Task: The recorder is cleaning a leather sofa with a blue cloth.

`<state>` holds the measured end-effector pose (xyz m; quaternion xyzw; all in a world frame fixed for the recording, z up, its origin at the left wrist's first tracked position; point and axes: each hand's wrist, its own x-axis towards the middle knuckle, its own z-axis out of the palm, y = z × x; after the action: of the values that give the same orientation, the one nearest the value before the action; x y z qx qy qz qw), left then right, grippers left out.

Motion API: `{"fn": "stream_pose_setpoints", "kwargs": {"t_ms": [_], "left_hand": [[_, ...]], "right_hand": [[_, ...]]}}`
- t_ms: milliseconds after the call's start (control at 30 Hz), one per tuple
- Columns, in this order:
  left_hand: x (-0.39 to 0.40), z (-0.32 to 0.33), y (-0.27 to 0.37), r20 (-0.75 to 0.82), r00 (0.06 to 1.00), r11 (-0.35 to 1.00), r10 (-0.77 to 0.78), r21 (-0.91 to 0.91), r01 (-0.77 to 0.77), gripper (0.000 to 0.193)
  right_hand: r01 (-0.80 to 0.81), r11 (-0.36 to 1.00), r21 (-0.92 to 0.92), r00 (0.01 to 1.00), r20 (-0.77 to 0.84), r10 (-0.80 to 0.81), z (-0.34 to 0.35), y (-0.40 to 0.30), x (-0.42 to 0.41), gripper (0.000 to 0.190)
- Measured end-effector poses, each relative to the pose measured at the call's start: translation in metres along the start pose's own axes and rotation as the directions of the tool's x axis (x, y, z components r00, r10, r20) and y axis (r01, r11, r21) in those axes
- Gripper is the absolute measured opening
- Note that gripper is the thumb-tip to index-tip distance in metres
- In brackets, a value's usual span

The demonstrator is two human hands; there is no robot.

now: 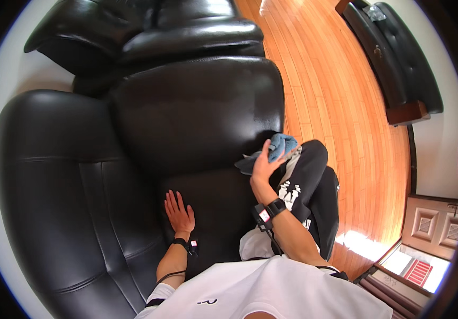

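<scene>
A blue-grey cloth [282, 145] is bunched in my right hand [266, 163], at the front edge of a black leather sofa [197, 111]. Part of the cloth, darker looking, hangs out to the left of the fingers over the seat edge. My left hand [180, 213] rests palm down on the nearer seat cushion, its fingers spread, holding nothing. Both wrists wear black straps with small devices. My legs, in black trousers, are beside the sofa's front edge, just right of my right hand.
The sofa's backrest [49, 191] rises on the left. Further off is another glossy black leather seat [189, 36]. Wooden flooring [324, 91] runs along the right side. A black tufted bench with wooden ends [404, 60] stands by the wall, above a panelled door [428, 225].
</scene>
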<state>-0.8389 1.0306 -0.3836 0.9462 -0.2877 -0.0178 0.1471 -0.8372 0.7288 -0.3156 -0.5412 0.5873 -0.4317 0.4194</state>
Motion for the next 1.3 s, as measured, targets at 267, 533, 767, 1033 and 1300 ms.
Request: {"fn": "stream_pose_setpoints", "kwargs": {"t_ms": [267,533,767,1033,1300], "left_hand": [[-0.001,0.005,0.0,-0.074,0.996,0.998,0.048,0.046,-0.045,0.062],[-0.005,0.011,0.002,-0.095,0.994,0.997,0.053,0.059,-0.047,0.06],[-0.002,0.003,0.002,-0.065,0.998,1.0,-0.022,0.012,0.023,0.064],[-0.006,0.003,0.001,-0.027,0.999,0.998,-0.039,0.058,0.04,0.064],[-0.009,0.011,0.001,0.021,0.998,0.998,-0.065,-0.027,0.065,0.063]], "right_hand": [[-0.695,0.696,-0.178,0.639,0.291,0.712,0.032,-0.075,-0.109,0.099],[-0.683,0.728,0.06,0.696,0.356,0.624,0.018,-0.023,-0.118,0.081],[-0.842,0.464,0.277,0.475,0.789,0.39,-0.065,-0.094,-0.003,0.027],[0.93,0.304,0.206,0.109,0.635,-0.765,-0.02,-0.171,0.119,0.06],[0.999,0.03,0.035,-0.018,0.895,-0.445,0.04,-0.128,0.121,0.094]]}}
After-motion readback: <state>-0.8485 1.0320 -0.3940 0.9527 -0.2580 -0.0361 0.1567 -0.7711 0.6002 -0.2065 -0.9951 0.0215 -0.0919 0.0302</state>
